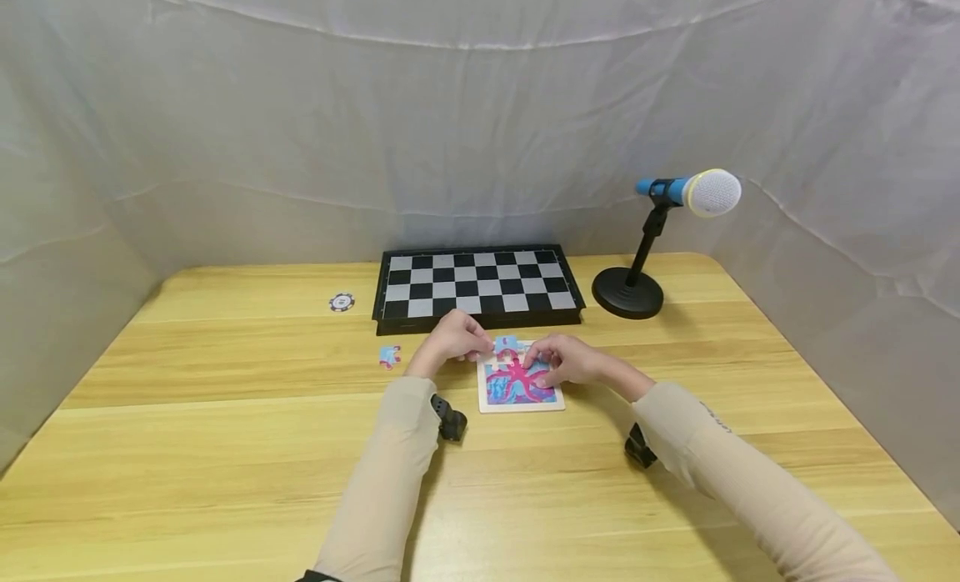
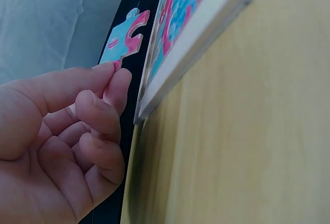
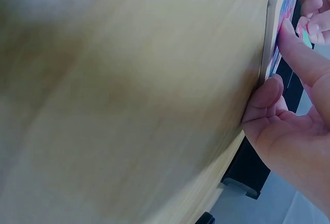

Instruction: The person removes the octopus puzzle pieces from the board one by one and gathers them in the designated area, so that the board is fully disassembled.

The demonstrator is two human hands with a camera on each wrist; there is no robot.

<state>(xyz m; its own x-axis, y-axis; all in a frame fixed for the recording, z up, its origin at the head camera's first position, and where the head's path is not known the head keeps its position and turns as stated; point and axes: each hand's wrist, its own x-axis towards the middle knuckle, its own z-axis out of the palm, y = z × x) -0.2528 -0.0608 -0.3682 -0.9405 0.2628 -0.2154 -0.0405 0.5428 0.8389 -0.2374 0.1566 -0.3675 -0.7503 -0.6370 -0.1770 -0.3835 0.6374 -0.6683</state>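
My left hand pinches a blue and pink jigsaw piece between thumb and forefinger, holding it over the far edge of the puzzle board. The square puzzle board has a pale wooden rim and a pink octopus picture with a gap at its upper left. At its right side, my right hand has thumb and forefinger spread over the picture. In the right wrist view the thumb rests straight on the picture, while other fingers bend beside the board's edge. A loose jigsaw piece lies left of my left hand.
Behind the puzzle sits a black-framed checkered chessboard. A poker chip lies to its left on the wooden table. At the back right, a blue microphone stands on a black round-based stand. Grey cloth hangs behind and at both sides.
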